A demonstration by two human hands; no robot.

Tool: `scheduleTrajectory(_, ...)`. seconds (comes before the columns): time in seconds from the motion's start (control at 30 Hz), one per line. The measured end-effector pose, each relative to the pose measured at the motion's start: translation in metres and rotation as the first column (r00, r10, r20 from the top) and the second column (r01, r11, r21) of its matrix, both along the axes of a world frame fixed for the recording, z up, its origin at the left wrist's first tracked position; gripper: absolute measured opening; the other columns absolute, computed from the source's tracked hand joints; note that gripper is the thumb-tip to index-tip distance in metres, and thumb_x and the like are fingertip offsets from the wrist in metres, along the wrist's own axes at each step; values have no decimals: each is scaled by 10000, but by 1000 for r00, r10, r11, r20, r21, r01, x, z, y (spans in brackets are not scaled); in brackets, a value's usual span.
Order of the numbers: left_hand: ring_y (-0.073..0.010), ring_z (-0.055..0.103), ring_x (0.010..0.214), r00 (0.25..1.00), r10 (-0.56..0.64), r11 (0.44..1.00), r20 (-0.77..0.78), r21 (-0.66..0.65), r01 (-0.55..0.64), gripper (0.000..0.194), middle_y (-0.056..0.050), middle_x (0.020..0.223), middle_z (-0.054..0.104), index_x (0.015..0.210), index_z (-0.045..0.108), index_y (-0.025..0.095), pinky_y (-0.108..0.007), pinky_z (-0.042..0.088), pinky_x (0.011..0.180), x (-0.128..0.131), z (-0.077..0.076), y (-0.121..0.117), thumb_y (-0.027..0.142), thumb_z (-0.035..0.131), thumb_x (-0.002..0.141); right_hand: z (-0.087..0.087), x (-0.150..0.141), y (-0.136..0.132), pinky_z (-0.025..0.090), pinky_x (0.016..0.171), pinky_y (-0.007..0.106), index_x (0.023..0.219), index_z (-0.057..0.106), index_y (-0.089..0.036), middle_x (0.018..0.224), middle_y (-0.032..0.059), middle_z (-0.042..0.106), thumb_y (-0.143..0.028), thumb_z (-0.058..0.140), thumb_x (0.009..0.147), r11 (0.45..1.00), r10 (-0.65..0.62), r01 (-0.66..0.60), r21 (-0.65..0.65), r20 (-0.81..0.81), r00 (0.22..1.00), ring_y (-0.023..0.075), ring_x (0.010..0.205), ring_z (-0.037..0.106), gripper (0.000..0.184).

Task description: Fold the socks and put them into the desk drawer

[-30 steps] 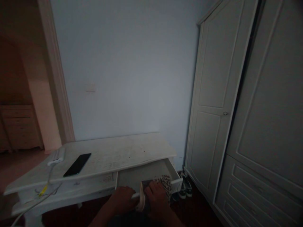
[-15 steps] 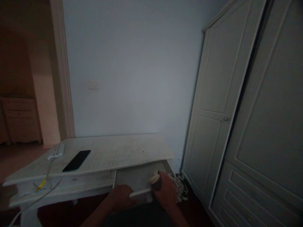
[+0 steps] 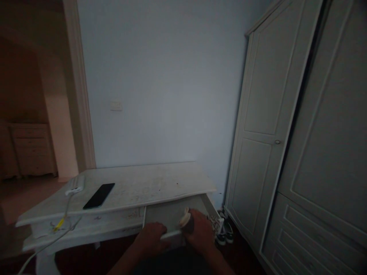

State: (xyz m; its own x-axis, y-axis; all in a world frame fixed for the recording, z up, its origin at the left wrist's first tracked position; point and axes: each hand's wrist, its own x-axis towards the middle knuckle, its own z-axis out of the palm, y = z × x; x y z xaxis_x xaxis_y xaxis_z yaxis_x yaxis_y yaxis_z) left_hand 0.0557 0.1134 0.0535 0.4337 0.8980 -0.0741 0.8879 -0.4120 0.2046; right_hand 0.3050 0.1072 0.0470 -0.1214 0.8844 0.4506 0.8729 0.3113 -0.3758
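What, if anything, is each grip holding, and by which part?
The right grip holds the cloth near its pale, rolled end. The left grip is on the drawer's front edge; whether it clasps it can't be told.

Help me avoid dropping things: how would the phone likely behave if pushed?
A thin, flat slab, the phone should stay stiff and not roll. Its near end lies close to the front edge of the desk, so a push that way could tip it off. Its dark face, perhaps glass, might crack if dropped.
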Motion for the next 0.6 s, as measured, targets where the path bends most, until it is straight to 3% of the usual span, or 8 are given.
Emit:
scheduleTrajectory(0.1,-362,679,1216,999,-41,999,-27,32,42,445,-144,1257,757,1214,745,225,-457,486,1059,-3,-8,1,525,565,939,-1,64,9,518,857,390,1158,680,-242,1100,111,757,-429,661,842,985,-175,175,5,-54,983,325,1031,722,368)
scheduleTrajectory(0.17,-356,676,1221,998,-53,998,-36,43,55,436,-135,1265,755,1220,741,234,-462,485,1066,-4,-13,2,521,546,956,-9,93,13,512,900,390,1157,682,-223,1137,129,756,-469,628,866,973,-218,225,58,-107,970,329,1083,714,386)
scheduleTrajectory(0.27,-354,674,1222,999,-26,999,-37,44,28,447,-134,1277,751,1222,745,226,-464,486,1070,-4,-15,4,525,559,945,-25,100,15,507,974,434,1253,657,-195,1265,174,730,-524,625,868,949,-270,295,114,-192,943,368,1185,683,507)
scheduleTrajectory(0.4,-366,674,1221,999,-4,1000,-44,18,5,496,-149,1273,753,1230,751,223,-469,484,1065,-1,-10,4,567,576,919,-40,47,7,515,965,446,1226,662,-216,1214,156,745,-468,683,822,956,-246,270,117,-189,951,370,1139,696,477)
scheduleTrajectory(0.5,-391,694,1182,999,7,1000,-51,-6,-7,515,-172,1236,764,1200,765,207,-478,507,1012,2,-4,4,583,561,914,-40,-11,-2,506,986,431,1233,660,-237,1198,131,743,-404,742,747,990,-58,72,119,-113,992,349,1127,688,521)
scheduleTrajectory(0.6,-409,726,1128,998,31,997,-51,-64,-34,447,-183,1183,784,1122,786,202,-466,531,935,3,1,5,529,577,901,-33,-54,-7,489,1024,430,1286,652,-234,1221,127,739,-425,778,699,990,125,-122,63,-45,991,344,1134,677,630)
